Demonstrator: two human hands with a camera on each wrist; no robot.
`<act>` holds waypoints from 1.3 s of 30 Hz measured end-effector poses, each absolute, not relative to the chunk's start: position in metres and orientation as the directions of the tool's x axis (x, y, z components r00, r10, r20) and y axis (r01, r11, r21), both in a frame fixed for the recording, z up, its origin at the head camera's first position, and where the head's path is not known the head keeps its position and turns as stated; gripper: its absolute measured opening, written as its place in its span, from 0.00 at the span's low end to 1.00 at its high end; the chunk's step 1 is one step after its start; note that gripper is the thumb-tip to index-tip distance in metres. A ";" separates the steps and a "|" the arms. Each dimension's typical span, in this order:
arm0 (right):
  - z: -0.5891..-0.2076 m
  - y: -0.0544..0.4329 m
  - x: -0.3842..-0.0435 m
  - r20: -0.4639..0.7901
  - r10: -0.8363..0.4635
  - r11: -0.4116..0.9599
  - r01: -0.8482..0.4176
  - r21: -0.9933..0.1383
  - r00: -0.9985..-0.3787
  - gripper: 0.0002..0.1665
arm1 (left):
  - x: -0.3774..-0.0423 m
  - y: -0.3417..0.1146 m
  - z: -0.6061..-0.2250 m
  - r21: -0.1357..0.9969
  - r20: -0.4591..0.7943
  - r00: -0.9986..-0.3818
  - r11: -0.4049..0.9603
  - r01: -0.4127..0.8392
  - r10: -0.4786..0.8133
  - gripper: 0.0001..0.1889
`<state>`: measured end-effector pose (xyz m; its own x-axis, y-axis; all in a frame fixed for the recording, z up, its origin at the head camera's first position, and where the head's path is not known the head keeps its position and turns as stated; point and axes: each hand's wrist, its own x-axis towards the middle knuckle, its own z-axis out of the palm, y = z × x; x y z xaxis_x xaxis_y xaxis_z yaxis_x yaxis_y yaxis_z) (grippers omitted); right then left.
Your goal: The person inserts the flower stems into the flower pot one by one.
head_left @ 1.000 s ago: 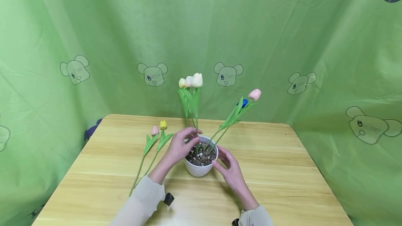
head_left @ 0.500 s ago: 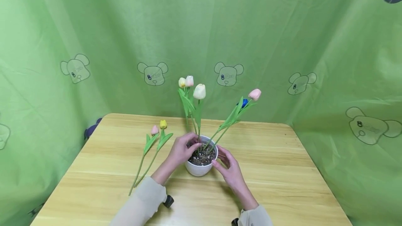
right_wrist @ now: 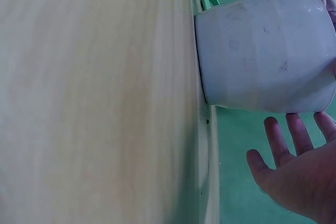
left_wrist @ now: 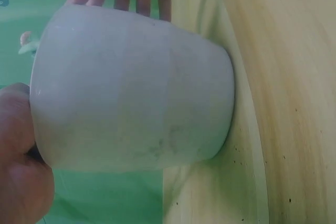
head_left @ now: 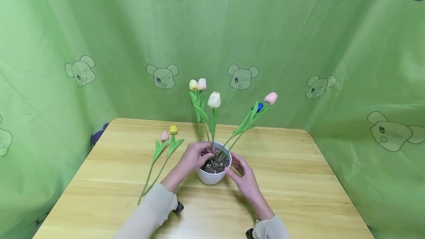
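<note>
My left hand (head_left: 194,156) reaches over the rim of a white flower pot (head_left: 212,178) and pinches the lower stem of a white tulip (head_left: 214,99). The tulip stands nearly upright, its stem end down at the dark, gritty soil (head_left: 216,166). My right hand (head_left: 245,180) is against the pot's right side, thumb near the front rim. In the right wrist view its spread, fairly straight fingers (right_wrist: 275,142) meet the pot wall with their tips. Behind the left hand rise a cream-yellow tulip (head_left: 193,85) and a pale pink-white one (head_left: 201,84).
A pink tulip (head_left: 270,98) and a blue tulip (head_left: 259,107) lean right out of the pot. On the wooden table (head_left: 299,187), left of the pot, lie another pink tulip (head_left: 164,135) and a yellow one (head_left: 173,130). A green curtain (head_left: 126,28) encloses the table.
The white tulip has come lower and shifted right, away from the two pale tulips behind it. My left hand has moved down its stem side toward the soil; the right hand stays at the pot.
</note>
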<state>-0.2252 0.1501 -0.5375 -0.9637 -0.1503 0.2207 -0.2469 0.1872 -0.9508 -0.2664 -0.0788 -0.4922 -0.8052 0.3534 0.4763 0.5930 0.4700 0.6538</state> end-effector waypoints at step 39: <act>-0.538 0.151 -0.228 0.185 -0.138 0.177 -0.208 -0.962 -0.973 0.38 | -0.274 -0.074 -0.503 0.647 0.693 -0.713 0.340 0.682 0.111 0.06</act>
<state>-0.2278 0.1507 -0.5381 -0.9730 -0.1382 0.1846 -0.2077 0.1774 -0.9620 -0.2736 -0.0735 -0.5027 -0.7126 0.1105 0.6928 0.6821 0.3402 0.6473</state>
